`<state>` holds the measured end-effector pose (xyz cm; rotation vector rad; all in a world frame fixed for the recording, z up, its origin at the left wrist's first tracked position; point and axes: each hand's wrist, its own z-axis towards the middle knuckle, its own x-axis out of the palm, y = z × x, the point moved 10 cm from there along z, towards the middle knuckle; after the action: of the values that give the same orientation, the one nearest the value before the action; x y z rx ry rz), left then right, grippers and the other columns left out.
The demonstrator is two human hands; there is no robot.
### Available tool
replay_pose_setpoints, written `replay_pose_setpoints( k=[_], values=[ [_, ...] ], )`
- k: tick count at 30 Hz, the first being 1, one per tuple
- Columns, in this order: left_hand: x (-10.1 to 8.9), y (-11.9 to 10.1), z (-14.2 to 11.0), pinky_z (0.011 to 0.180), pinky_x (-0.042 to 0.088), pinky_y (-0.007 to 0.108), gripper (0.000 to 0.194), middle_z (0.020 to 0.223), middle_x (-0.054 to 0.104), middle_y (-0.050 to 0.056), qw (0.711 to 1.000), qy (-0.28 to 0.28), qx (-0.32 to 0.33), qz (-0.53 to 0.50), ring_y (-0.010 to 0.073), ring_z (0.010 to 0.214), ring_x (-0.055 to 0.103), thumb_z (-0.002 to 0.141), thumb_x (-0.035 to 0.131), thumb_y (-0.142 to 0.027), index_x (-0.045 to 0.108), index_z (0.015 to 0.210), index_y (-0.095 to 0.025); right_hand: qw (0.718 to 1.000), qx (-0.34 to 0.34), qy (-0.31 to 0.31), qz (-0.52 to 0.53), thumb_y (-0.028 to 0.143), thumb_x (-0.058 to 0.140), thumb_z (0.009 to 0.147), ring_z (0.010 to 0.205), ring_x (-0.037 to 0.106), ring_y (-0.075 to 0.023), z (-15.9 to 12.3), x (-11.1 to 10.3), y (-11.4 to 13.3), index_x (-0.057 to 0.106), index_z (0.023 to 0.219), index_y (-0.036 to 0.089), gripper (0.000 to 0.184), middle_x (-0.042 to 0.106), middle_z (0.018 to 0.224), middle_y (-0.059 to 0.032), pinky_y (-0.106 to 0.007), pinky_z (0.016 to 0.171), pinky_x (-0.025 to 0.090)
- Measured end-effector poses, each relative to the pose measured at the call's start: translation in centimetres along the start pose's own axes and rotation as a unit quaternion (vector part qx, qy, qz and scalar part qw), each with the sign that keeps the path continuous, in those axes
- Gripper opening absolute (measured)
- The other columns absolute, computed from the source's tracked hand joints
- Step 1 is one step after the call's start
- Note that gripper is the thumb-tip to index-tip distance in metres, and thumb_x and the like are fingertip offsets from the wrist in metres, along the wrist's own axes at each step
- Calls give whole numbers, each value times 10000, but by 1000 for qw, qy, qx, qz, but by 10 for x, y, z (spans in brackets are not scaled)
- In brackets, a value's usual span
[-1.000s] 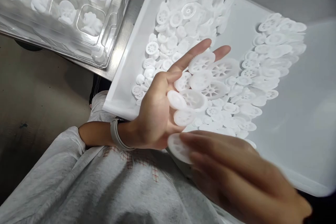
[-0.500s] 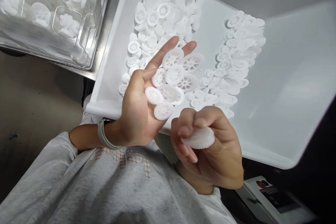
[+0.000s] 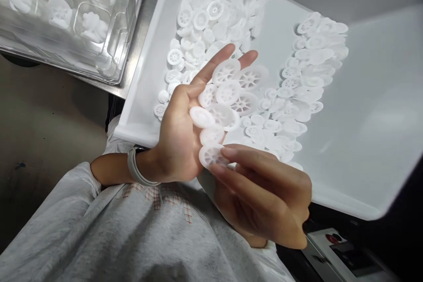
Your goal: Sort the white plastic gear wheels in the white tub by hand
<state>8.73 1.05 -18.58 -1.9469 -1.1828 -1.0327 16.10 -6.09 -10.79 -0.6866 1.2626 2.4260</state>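
My left hand is turned palm up with its fingers partly curled, and several white plastic gears lie spread over the palm and fingers. Most of these are round with spoked middles. Between the thumb and fingers of my right hand is another white plastic gear, pinched at its edge and held over the heel of my left palm. It overlaps the lowest gears there; whether it touches them I cannot tell.
Beneath my hands is a white bin with a large heap of white gears and a smaller heap to its right. A clear compartment tray holding white parts stands upper left. A boxy device sits lower right.
My right hand has turned over and moved left and up, bringing its gear from beside my left hand to over the palm. The whole view has shifted slightly.
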Motion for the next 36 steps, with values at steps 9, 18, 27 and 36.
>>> replay_pose_setpoints(
  k=[9, 18, 27, 36],
  values=[
    [2, 0, -1, 1028, 481, 218, 396, 1099, 746, -35, 1000, 14, -5, -21, 149, 1381, 548, 990, 317, -217, 711, 953, -216, 996, -3, 52, -69, 7, 688, 855, 878, 648, -168, 8, 4, 3, 575, 1424, 333, 665, 674, 1122, -81, -274, 619, 595],
    [-2, 1, 1, 1128, 425, 336, 571, 1346, 666, -108, 999, -3, -17, 27, 192, 1468, 399, 1005, 166, -265, 593, 1379, -314, 997, -14, 57, -39, -80, 682, 805, 885, 652, -157, 12, 8, -1, 580, 1417, 313, 735, 652, 1171, -87, -298, 678, 597],
    [4, -1, -3, 850, 533, 160, 347, 1093, 713, -11, 1000, 19, -2, 0, 162, 1322, 607, 990, 328, -207, 674, 1009, -201, 998, -31, 14, -53, -70, 768, 724, 785, 658, -126, 11, 1, 5, 757, 1140, 191, 491, 712, 1130, -72, -248, 619, 575],
    [8, 0, -4, 847, 549, 199, 295, 1076, 694, 1, 999, 38, -6, -9, 153, 1158, 679, 962, 393, -226, 682, 1017, -212, 998, -2, 41, -42, -53, 809, 686, 1001, 669, -198, 8, 2, -2, 714, 1210, 209, 594, 673, 1237, -76, -324, 847, 604]
  ],
)
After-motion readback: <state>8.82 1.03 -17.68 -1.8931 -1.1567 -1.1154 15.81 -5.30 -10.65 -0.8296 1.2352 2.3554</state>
